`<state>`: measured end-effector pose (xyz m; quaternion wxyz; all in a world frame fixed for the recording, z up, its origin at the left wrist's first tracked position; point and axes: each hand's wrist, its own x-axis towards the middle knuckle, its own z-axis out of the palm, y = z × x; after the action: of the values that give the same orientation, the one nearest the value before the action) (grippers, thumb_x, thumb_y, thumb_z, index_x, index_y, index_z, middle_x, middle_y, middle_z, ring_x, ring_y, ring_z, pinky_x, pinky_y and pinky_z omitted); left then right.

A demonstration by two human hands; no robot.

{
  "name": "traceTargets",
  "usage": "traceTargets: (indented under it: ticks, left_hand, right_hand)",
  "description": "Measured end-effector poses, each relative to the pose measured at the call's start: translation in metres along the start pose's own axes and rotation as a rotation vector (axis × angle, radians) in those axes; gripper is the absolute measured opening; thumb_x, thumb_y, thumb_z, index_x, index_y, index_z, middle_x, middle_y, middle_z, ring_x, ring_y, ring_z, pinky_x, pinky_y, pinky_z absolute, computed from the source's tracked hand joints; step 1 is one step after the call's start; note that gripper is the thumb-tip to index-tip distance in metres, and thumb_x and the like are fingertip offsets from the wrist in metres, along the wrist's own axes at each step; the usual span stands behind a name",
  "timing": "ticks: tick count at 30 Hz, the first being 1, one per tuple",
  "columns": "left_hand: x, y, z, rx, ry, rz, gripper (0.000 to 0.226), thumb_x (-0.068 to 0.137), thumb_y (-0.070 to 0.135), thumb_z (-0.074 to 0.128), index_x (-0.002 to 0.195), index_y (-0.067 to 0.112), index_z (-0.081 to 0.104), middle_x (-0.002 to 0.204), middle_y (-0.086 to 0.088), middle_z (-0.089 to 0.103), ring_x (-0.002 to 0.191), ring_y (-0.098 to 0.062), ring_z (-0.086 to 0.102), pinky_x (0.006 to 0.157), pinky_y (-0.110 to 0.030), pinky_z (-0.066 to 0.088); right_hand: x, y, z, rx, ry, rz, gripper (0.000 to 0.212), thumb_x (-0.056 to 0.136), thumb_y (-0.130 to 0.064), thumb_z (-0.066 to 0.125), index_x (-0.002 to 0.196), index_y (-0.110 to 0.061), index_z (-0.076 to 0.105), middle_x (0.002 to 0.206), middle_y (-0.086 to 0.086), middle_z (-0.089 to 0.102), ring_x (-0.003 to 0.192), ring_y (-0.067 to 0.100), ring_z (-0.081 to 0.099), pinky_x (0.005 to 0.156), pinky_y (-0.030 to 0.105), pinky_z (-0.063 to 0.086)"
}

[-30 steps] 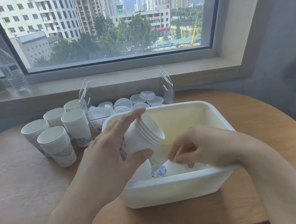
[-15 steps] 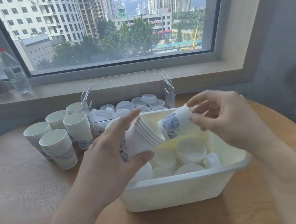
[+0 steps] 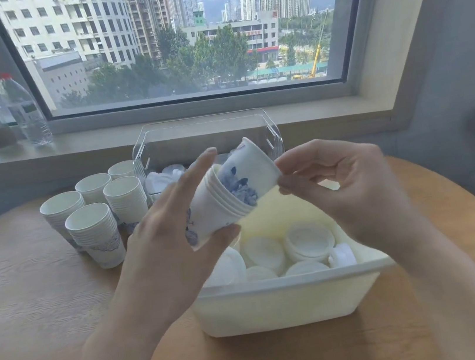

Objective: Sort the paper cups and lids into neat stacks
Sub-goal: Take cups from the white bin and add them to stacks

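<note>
left hand point(image 3: 159, 241) grips nested stack point(image 3: 219, 210) | right hand point(image 3: 344, 182) fingers pinch 1 cup point(image 3: 247, 172) | 5 table stacks point(image 3: 96, 231) | perhaps 6 tub lids point(image 3: 307, 240)

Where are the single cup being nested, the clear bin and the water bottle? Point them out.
single cup point(image 3: 254, 166), head view, upper side wall.
clear bin point(image 3: 275, 140), head view, right handle wall.
water bottle point(image 3: 26, 112), head view, mid body.

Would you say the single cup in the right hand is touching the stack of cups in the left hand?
Touching: the head view shows the single cup partly nested inside the stack.

Table point(image 3: 32, 303): cup stacks point(image 3: 96, 234), 2 bins point(image 3: 279, 303).
</note>
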<state>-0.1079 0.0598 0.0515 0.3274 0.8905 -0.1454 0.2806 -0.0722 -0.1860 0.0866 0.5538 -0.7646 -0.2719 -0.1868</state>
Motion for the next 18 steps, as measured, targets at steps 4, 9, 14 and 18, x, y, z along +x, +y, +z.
traceTargets:
  ticks: [4,9,14,18]
  left_hand:
    - [0.0,0.003,-0.002,0.008,0.04,0.06,0.094,0.087,0.041,0.083,0.155,0.065,0.023,0.124,0.025,0.056,0.092,-0.008,0.057,0.079,-0.039,0.055]
    - [-0.001,-0.002,-0.007,0.043,0.101,0.09,0.093,0.086,0.035,0.08,0.157,0.061,0.025,0.129,0.035,0.048,0.101,0.004,0.053,0.076,-0.014,0.045]
    - [-0.001,-0.011,-0.012,0.05,0.184,0.069,0.082,0.084,0.03,0.083,0.151,0.054,0.041,0.125,0.037,0.05,0.103,0.009,0.052,0.076,-0.01,0.046]
    - [-0.001,-0.021,-0.012,0.102,0.286,-0.016,0.078,0.083,0.024,0.083,0.147,0.048,0.045,0.118,0.026,0.049,0.086,-0.002,0.049,0.073,-0.039,0.05]
  right_hand:
    - [-0.001,-0.006,0.015,-0.011,-0.033,-0.027,0.019,0.09,-0.012,0.081,0.093,-0.031,0.08,0.086,-0.013,0.079,0.083,0.013,0.074,0.081,0.032,0.058]
    - [-0.002,-0.009,0.03,-0.032,-0.093,-0.06,0.017,0.092,-0.011,0.079,0.098,-0.026,0.081,0.091,-0.014,0.078,0.086,0.011,0.072,0.08,0.024,0.056]
    - [0.001,-0.011,0.034,-0.032,-0.087,-0.041,0.018,0.094,-0.014,0.077,0.103,-0.029,0.078,0.1,-0.017,0.077,0.093,0.012,0.073,0.082,0.026,0.056]
    - [0.0,-0.004,0.033,-0.164,-0.157,0.033,0.015,0.095,-0.021,0.075,0.1,-0.035,0.079,0.097,-0.026,0.075,0.091,0.001,0.07,0.076,0.011,0.05]
